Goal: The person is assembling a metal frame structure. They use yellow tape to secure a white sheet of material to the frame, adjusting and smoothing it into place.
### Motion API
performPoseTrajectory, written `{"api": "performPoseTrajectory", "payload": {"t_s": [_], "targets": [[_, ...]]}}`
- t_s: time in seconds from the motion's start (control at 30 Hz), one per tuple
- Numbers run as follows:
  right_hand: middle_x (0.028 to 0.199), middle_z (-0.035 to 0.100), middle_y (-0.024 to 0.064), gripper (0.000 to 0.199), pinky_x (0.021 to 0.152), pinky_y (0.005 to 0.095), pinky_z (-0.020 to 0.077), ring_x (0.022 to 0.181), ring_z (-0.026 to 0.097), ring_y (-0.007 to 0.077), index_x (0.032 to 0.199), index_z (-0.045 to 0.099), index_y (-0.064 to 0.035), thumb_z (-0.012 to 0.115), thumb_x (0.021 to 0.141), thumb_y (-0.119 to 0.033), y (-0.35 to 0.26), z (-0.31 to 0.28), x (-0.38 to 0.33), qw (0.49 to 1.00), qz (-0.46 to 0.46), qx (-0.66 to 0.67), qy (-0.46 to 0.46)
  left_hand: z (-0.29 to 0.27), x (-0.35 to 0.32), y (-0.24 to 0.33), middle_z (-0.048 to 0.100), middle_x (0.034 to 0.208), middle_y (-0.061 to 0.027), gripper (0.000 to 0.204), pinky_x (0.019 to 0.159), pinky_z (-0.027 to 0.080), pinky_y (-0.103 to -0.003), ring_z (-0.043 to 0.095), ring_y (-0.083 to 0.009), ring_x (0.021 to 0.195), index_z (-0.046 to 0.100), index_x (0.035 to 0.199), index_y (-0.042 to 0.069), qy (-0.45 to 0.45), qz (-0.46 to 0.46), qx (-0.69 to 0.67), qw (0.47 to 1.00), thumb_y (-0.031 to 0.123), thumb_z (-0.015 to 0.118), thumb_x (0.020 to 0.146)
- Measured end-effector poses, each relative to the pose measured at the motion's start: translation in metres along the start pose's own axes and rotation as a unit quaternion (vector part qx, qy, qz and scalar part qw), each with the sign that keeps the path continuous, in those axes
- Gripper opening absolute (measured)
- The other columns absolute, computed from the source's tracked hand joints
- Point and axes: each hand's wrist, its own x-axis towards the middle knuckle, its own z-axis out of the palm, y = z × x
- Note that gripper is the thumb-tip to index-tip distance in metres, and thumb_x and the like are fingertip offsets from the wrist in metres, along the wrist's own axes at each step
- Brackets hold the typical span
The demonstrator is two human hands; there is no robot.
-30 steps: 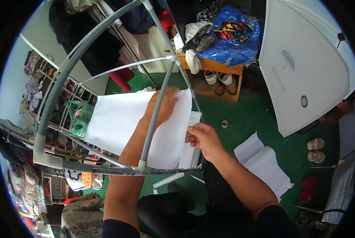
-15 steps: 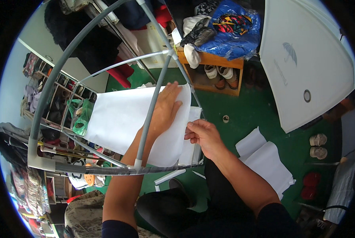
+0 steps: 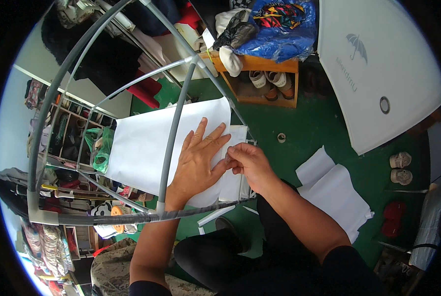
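Note:
A large white sheet (image 3: 144,143) lies over a flat white surface (image 3: 238,135) inside a frame of grey tubes (image 3: 175,126). My left hand (image 3: 196,163) rests on the sheet with its fingers spread, the arm reaching in under the frame's near tube. My right hand (image 3: 250,165) is at the sheet's right edge, thumb and forefinger pinched together against my left thumb. What sits between those fingertips is too small to make out.
More white sheets (image 3: 334,192) lie on the green floor to the right, near a small roll (image 3: 281,137). A wooden shoe shelf (image 3: 260,64) with a blue plastic bag (image 3: 284,37) stands behind. A white panel (image 3: 378,74) leans at the right. Racks of clutter (image 3: 72,133) line the left.
My left hand has slid back toward me, its fingers now spread and its thumb meeting my right fingertips. My right hand stays pinched near the sheet's edge. The view has shifted slightly.

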Motion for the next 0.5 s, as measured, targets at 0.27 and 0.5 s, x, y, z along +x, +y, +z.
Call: {"api": "performPoseTrajectory", "payload": {"t_s": [0.27, 0.5], "targets": [[0.085, 0.068, -0.0007, 0.023, 0.068, 0.026, 0.0446, 0.076, 0.068, 0.0118, 0.09, 0.066, -0.0109, 0.061, 0.102, -0.03, 0.004, 0.002, 0.001, 0.999, 0.011, 0.032, 0.012, 0.006, -0.006, 0.001, 0.04, 0.16, -0.0103, 0.059, 0.12, 0.02, -0.059, 0.022, -0.039, 0.153, 0.052, 0.147, 0.011, -0.029, 0.003, 0.087, 0.996, 0.019, 0.065, 0.089], [0.086, 0.066, -0.0013, 0.019, 0.064, 0.0247, 0.0448, 0.074, 0.066, 0.0106, 0.094, 0.066, -0.0111, 0.059, 0.103, -0.027, 0.014, 0.003, 0.005, 0.995, 0.023, 0.097, 0.008, 0.01, -0.007, 0.006, 0.034, 0.164, -0.0089, 0.063, 0.121, 0.016, -0.058, 0.017, -0.0381, 0.155, 0.043, 0.153, 0.012, -0.061, -0.019, 0.126, 0.99, 0.019, 0.061, 0.093]]}}
